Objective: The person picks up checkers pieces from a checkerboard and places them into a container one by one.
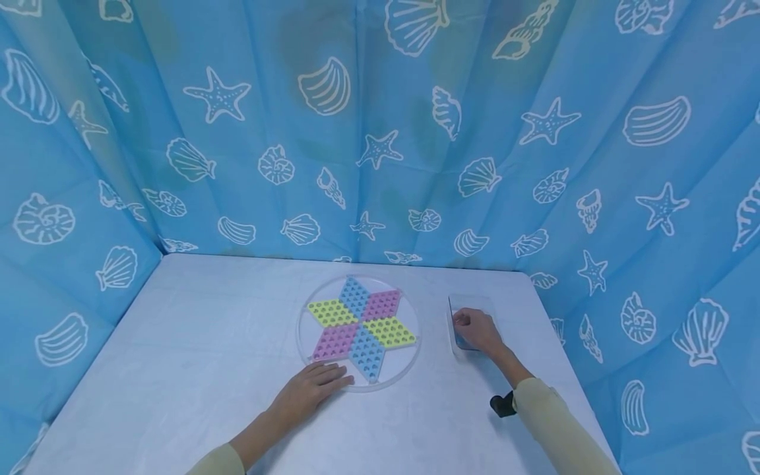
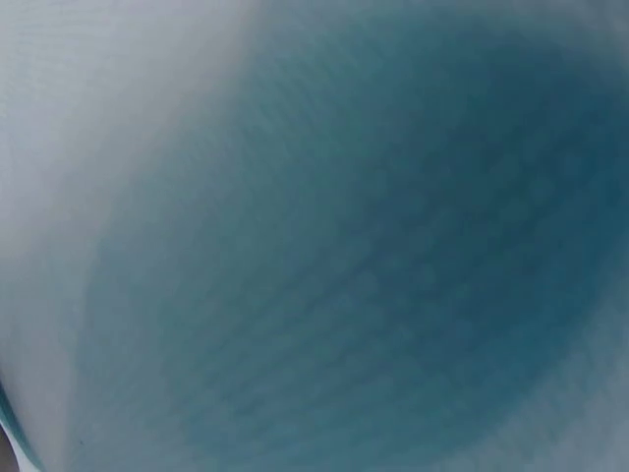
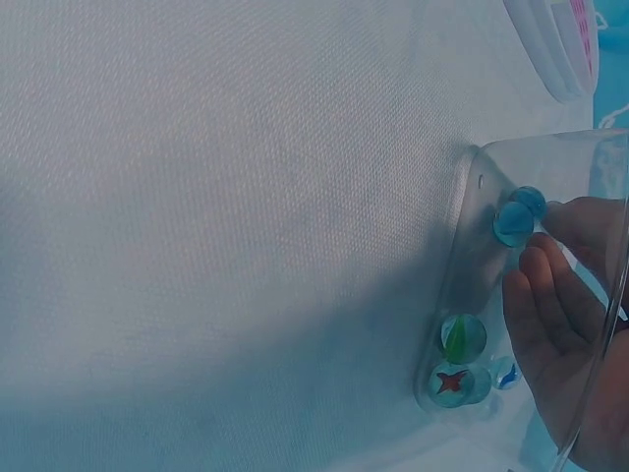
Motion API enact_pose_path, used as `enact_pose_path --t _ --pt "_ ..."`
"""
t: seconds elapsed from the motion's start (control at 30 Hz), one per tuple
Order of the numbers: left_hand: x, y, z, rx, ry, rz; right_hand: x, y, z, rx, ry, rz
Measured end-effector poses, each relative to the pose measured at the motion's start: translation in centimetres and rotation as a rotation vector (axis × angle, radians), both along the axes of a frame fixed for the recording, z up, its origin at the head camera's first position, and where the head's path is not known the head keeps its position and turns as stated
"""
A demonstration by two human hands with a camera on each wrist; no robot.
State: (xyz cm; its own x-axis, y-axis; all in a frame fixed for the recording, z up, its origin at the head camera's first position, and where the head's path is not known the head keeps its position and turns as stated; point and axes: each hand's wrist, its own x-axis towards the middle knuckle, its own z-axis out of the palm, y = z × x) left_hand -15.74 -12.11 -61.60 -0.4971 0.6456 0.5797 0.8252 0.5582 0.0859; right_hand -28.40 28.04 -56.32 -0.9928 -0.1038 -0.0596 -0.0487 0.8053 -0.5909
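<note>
My left hand lies flat with straight fingers over the near-left rim of a round, clear Chinese checkers board, whose star has pink, yellow and blue points. In the left wrist view everything is a blue-grey blur. My right hand reaches into a clear plastic box to the right of the board. In the right wrist view, thumb and fingertips are at a blue glass marble; whether they pinch it is unclear. A green-streaked marble and a red-streaked marble lie in the box's corner.
A white cloth covers the table. Behind and beside it hangs a blue curtain with white shells and starfish. A black device sits at my right wrist.
</note>
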Motion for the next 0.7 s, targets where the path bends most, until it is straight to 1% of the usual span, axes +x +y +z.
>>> enact_pose_path --t 0.2,0.37,0.53,0.7 --pt "-0.03 0.01 0.17 0.011 0.002 -0.01 -0.03 -0.06 -0.07 0.011 0.007 0.003" --pt "-0.03 0.08 0.21 0.003 0.002 -0.005 0.03 -0.01 -0.03 0.009 0.015 0.009" --pt "-0.03 0.0 0.07 -0.006 -0.001 0.005 0.1 0.05 -0.05 0.003 0.023 0.017" --pt "-0.06 -0.05 -0.14 -0.017 -0.011 0.009 0.12 0.05 0.0 0.022 0.015 0.013"
